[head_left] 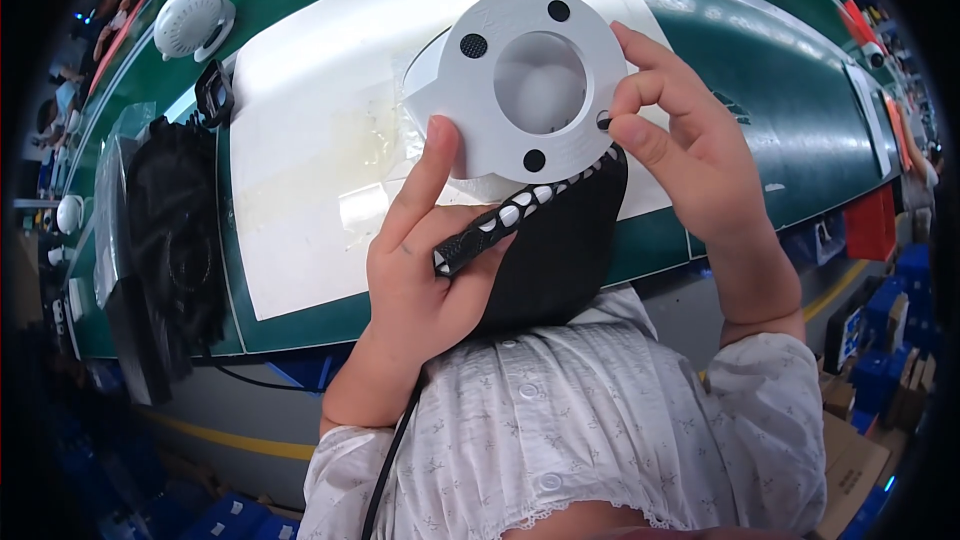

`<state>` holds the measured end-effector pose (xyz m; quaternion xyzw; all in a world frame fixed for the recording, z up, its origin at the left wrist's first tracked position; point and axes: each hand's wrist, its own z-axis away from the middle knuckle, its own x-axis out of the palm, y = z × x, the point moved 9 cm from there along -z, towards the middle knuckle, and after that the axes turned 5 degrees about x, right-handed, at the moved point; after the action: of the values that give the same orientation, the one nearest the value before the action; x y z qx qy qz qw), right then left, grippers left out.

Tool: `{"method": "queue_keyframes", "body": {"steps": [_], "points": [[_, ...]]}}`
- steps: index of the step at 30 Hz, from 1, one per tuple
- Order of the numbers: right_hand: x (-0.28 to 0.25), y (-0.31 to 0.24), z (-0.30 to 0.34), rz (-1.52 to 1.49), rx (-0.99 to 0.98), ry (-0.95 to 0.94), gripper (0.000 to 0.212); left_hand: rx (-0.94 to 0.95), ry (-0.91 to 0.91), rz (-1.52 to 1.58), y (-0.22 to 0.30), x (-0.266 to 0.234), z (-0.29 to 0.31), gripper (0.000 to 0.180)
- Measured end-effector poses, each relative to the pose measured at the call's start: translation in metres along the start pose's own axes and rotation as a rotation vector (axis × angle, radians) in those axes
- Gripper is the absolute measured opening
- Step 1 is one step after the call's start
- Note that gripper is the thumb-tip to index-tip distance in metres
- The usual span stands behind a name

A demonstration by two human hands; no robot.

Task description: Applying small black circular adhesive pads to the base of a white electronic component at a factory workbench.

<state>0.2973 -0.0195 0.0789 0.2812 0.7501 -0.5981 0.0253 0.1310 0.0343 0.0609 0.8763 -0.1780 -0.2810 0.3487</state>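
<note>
A white ring-shaped base, likely a small fan's, is tilted up over the board with its underside facing me. Three round black pads sit on its ring, around a large central hole. My left hand steadies the base with a raised finger. Between its other fingers it grips a black sheet of pads, whose curled upper edge shows a row of white circles. At the ring's right side, my right hand pinches a small round black pad by thumb and fingertip.
A white board lies on the green worktable. White fans stand along the far side. Left of the board are a black bag and clear plastic. Blue boxes and cardboard are on the floor at right.
</note>
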Motion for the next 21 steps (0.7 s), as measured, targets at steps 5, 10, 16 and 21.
{"method": "queue_keyframes", "body": {"steps": [5,10,16,21], "points": [[0.000,-0.026,0.004,0.480,-0.199,0.049,0.007,-0.038,-0.004,0.014,-0.002,0.000,0.001,0.017],[-0.006,-0.015,0.004,0.240,-0.159,0.085,0.006,-0.051,0.005,0.015,0.000,0.002,-0.001,0.016],[-0.002,-0.023,0.002,0.396,-0.185,0.070,0.007,-0.040,0.003,-0.005,-0.001,-0.001,0.001,0.016],[-0.005,-0.020,0.001,0.418,-0.206,0.072,0.008,-0.145,-0.006,0.058,-0.011,0.004,0.003,0.015]]}}
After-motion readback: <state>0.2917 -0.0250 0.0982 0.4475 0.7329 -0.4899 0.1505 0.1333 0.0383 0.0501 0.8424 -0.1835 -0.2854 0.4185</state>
